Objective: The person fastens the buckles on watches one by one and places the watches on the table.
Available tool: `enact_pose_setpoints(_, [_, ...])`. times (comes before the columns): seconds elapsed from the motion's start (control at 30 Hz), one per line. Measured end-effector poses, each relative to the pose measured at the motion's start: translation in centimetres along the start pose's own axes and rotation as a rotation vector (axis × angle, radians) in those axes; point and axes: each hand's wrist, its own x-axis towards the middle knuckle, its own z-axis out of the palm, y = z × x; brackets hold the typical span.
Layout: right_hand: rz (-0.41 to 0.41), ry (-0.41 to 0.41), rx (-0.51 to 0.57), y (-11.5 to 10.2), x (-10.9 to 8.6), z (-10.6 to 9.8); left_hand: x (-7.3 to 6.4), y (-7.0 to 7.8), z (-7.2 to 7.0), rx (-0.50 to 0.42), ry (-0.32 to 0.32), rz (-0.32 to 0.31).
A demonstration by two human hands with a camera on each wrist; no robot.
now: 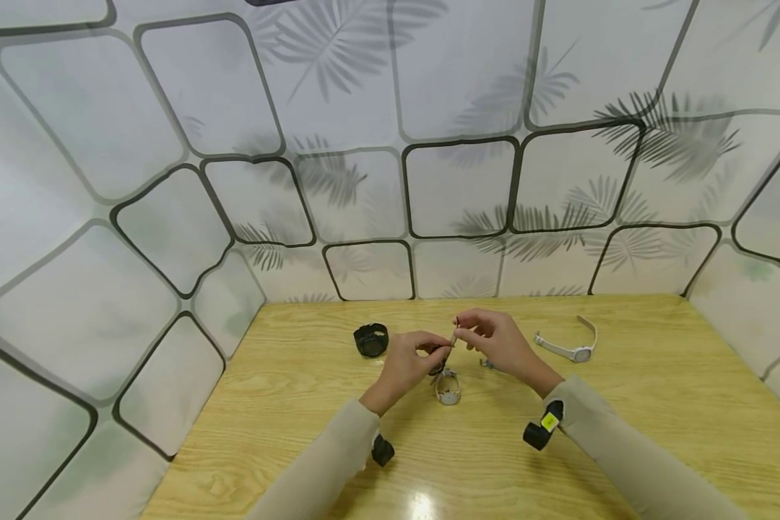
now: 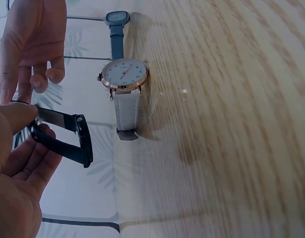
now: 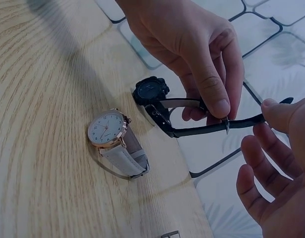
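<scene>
While the left grip pinches the black watch near its buckle, above the desk, right grip pinches strap end; buckle work seemingly underway, steady tension needed next.

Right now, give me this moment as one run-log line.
left hand: pinches dark watch strap | right hand: pinches it near its tip | gold-rimmed watch: on table | chunky black watch: on table
</scene>
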Motion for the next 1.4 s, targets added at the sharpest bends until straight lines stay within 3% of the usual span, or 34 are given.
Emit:
enact_pose_setpoints(0.3, [0.01,0.015,0.016,0.3,0.0,0.1,-0.1,0.1,0.1,0.029,0.023,0.044])
enact_pose_setpoints(0.53, [0.006,0.018,0.03,0.2,0.0,0.1,0.1,0.2,0.0,0.032,0.001,0.023])
enact_pose_setpoints(0.77, [0.024,-0.018,0.044,0.3,-0.1,0.5,0.2,0.4,0.1,-0.037,0.015,0.024])
enact_pose_setpoints(0.87, [0.02,-0.029,0.031,0.2,-0.1,0.6,0.2,0.5,0.1,-0.083,0.015,0.0])
enact_pose_setpoints(1.07, [-0.005,0.006,-0.001,0.1,-0.1,0.5,0.1,0.5,-0.1,-0.087,-0.009,-0.072])
enact_pose_setpoints(1.17, [0.001,0.016,0.002,0.1,-0.2,0.5,0.0,0.6,-0.2,-0.111,0.011,-0.097])
enact_pose_setpoints(1.4, [0.027,0.054,0.058,0.2,-0.2,0.9,-0.2,1.1,-0.5,-0.328,0.103,-0.176])
